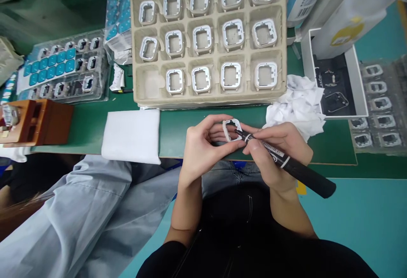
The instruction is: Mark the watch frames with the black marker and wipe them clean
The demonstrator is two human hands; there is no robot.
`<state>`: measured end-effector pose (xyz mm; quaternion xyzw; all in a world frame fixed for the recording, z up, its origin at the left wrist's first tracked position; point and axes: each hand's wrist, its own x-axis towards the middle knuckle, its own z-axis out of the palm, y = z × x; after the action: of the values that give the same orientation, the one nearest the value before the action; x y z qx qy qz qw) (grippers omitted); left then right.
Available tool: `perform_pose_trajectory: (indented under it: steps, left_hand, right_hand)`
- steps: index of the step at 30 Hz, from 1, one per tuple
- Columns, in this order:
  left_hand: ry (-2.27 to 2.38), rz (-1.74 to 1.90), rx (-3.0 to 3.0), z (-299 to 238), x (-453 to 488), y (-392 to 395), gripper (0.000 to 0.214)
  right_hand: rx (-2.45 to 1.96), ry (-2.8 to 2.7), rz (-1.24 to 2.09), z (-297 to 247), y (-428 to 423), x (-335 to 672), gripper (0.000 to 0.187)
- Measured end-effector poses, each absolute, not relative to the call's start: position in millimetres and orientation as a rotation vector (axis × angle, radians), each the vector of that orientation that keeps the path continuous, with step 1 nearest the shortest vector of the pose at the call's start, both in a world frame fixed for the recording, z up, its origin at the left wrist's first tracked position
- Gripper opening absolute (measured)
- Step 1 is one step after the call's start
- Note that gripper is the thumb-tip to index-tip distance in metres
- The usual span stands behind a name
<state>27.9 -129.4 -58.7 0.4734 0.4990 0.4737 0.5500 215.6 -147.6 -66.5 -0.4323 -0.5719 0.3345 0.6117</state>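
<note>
1. Nearest the camera, the person's dark lap and both forearms lead up to the hands, which meet just over the front edge of the green mat [178,131].
2. The right hand [273,150] is closed around a black marker [286,163] in a writing grip. The marker's body runs back and to the right past the wrist, and its tip touches the frame.
3. The left hand [203,146] pinches a small white frame [229,129] by its outer edges, thumb below and fingers behind. The open middle faces up toward the camera.
4. The frame looks light, thin-walled and rigid, likely plastic or coated metal. I judge it could flex or mark under a hard squeeze, and its smooth rim may slip. The outer side walls are the safest place to hold, which keeps the inner ledge free for the tip.
5. Relative to the grip, the frame sits at the left fingertips, above the palm, between the two hands and clear of the mat.
6. Just left lies a white pad [132,136]. To the right is a heap of crumpled white wipes [299,99].
7. Beyond stands a pulp tray [210,95] of similar frames in rows, with its near-left cell vacant.
8. Far left are a brown block [47,121] and a clear tray with blue-covered parts [63,70]. Far right, a white box [333,82] holds dark parts.
</note>
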Motion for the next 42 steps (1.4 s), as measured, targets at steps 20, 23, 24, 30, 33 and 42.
perform_pose_trajectory:
  steps: [20, 23, 24, 30, 33, 42]
  left_hand:
    - [1.088, 1.209, 1.244, -67.7, 26.3, -125.7, 0.055]
    - [1.102, 1.218, 1.243, -70.4, 28.8, -126.2, 0.058]
    - [1.111, 1.229, 1.246, -70.8, 30.3, -127.0, 0.059]
    - [1.377, 1.599, 1.386, -56.9, 16.1, -126.1, 0.053]
    - [1.587, 1.728, 1.571, -41.5, -22.1, -106.8, 0.057]
    - [2.115, 1.411, 1.736, -27.7, -91.8, -55.9, 0.031]
  right_hand:
    - [-0.942, -1.226, 0.744, -71.2, -153.5, 216.9, 0.017]
    - [-0.969, -1.214, 0.676, -72.9, -151.8, 216.7, 0.014]
    - [-0.985, -1.204, 0.662, -73.2, -151.3, 216.8, 0.013]
    - [-0.999, -1.142, 0.609, -74.4, -149.2, 215.8, 0.012]
    - [-1.031, -1.16, 0.585, -76.3, -149.4, 214.9, 0.015]
    - [-1.072, -1.169, 0.604, -85.8, -147.9, 217.0, 0.02]
